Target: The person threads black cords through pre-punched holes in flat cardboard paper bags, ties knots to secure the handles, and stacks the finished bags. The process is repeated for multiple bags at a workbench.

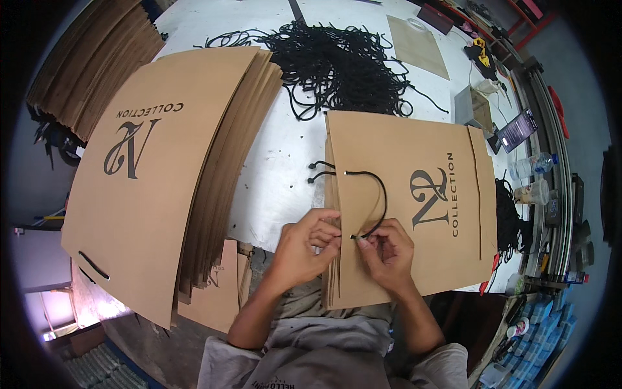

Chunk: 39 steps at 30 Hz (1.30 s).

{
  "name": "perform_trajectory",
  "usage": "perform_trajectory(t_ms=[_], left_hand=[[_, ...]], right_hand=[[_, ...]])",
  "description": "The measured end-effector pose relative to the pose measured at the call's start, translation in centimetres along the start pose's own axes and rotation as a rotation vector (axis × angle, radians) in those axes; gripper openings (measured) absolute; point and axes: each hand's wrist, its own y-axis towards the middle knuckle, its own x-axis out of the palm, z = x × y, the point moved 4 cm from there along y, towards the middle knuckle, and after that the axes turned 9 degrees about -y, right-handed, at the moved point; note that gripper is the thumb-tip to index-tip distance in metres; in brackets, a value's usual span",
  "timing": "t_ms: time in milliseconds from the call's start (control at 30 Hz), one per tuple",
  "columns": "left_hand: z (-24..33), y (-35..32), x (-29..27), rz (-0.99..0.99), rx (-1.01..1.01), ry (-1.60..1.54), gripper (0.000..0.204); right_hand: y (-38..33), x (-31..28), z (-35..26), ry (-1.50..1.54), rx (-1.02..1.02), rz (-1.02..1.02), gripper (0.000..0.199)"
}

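Observation:
A flat brown paper bag [414, 194] with dark print lies on the white table [272, 168] in front of me. A black cord handle [379, 194] arcs across its near-left part, one end fixed at the bag's left edge. My right hand [387, 253] pinches the cord's free tip at the bag's mouth. My left hand [308, 243] grips the bag's left edge, fingers curled around the paper beside that tip. Two short knotted cord ends [317, 170] stick out at the bag's left side.
A tall stack of the same brown bags [162, 175] lies to the left. A tangled heap of black cords [337, 61] sits at the table's far middle. More brown sheets [91, 58] stand far left. Bottles, a phone and small tools crowd the right edge [531, 175].

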Motion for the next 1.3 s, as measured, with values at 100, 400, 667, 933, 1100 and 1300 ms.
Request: perform_trajectory(t_ms=[100, 400, 667, 933, 1100, 1300], left_hand=[[-1.2, -1.3, -4.4, 0.29, 0.216, 0.164, 0.039], [1.7, -4.6, 0.2, 0.138, 0.33, -0.326, 0.018], [-2.1, -2.6, 2.7, -0.036, -0.141, -0.529, 0.032], [1.5, -1.9, 1.9, 0.234, 0.39, 0.44, 0.027], [0.4, -1.2, 1.3, 0.16, 0.602, 0.247, 0.021], [-1.2, -0.5, 2.6, 0.02, 0.405, 0.046, 0.024]], right_hand=[[-0.6, -1.5, 1.6, 0.087, 0.098, 0.037, 0.022], [0.7, 1.4, -8.0, -0.135, -0.246, -0.135, 0.029], [0.4, 0.7, -8.4, -0.022, -0.367, 0.017, 0.022], [0.9, 2.0, -3.4, -0.205, 0.037, 0.002, 0.013], [1.5, 1.0, -3.1, -0.083, 0.104, -0.258, 0.013], [0.7, 0.5, 0.6, 0.595, 0.463, -0.265, 0.011]])
